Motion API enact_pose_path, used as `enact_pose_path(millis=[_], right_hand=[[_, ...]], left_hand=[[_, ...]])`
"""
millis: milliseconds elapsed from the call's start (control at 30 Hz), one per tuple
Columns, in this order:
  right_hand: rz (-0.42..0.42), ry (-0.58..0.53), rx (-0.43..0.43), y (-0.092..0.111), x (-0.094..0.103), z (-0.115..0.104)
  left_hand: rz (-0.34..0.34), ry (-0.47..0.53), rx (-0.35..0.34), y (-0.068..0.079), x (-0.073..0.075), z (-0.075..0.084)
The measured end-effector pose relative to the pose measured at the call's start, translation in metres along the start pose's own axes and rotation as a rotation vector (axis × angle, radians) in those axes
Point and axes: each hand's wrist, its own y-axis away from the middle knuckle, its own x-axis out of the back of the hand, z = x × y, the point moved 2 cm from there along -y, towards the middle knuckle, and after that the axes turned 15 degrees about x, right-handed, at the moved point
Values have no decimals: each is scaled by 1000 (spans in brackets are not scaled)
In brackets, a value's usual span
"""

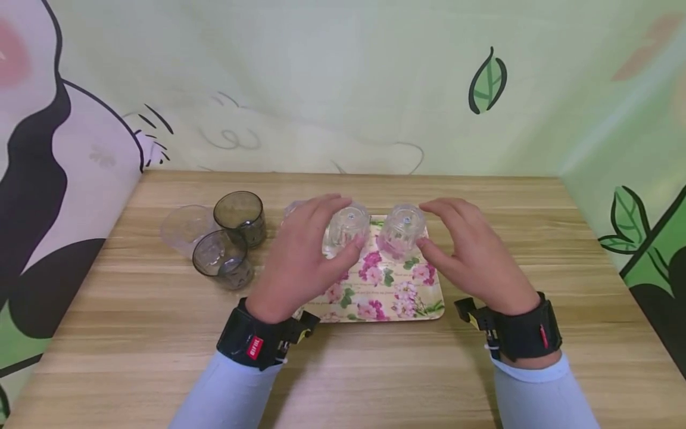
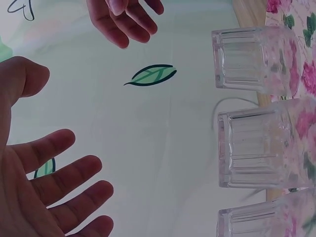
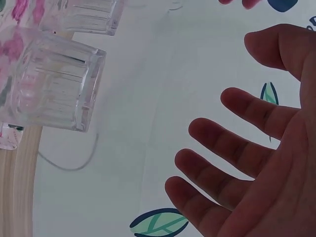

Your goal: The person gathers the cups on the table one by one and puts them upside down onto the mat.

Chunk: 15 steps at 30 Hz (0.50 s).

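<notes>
Three clear ribbed glasses stand upside down in a row on a flowered tray (image 1: 370, 304). The right glass (image 1: 403, 229) and middle glass (image 1: 349, 226) show well in the head view, while my left hand (image 1: 305, 250) covers most of the left glass (image 1: 293, 207). That hand hovers over the tray's left part, fingers relaxed and spread, holding nothing. My right hand (image 1: 477, 256) hangs beside the right glass, thumb and fingers apart with nothing between them. Both wrist views show bare palms with loosely bent fingers, a gap away from the glasses.
Left of the tray, two smoky dark glasses, one behind (image 1: 241, 217) and one in front (image 1: 222, 259), stand upright on the wooden table (image 1: 134, 357). A clear tumbler (image 1: 184, 226) stands beside them. A printed cloth wall (image 1: 343, 89) rises behind the table's back edge.
</notes>
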Motion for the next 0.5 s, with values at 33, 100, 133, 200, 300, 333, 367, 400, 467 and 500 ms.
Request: enact_pose_path(millis=[33, 100, 133, 200, 300, 333, 367, 400, 467, 500], right_hand=[[0, -1, 2, 0, 0, 0], [-1, -1, 7, 0, -1, 0], [-4, -3, 9, 0, -1, 0], [-7, -4, 15, 0, -3, 1], [-10, -5, 20, 2, -4, 1], [-10, -6, 22, 2, -4, 2], [-12, -6, 23, 2, -4, 2], [-15, -7, 24, 2, -5, 2], [-24, -7, 27, 2, -6, 2], [-28, -7, 28, 2, -6, 2]], left_hand=[[-1, 0, 0, 0, 0, 0], [-8, 4, 2, 0, 0, 1], [-11, 7, 3, 1, 1, 1], [-20, 8, 10, 1, 1, 1], [-29, 8, 18, 2, 1, 0], [-31, 6, 18, 2, 1, 0], [-31, 2, 19, 1, 1, 0], [-32, -1, 18, 1, 1, -1], [-37, -18, 17, 0, -1, -1], [-39, -31, 18, 0, -2, -1]])
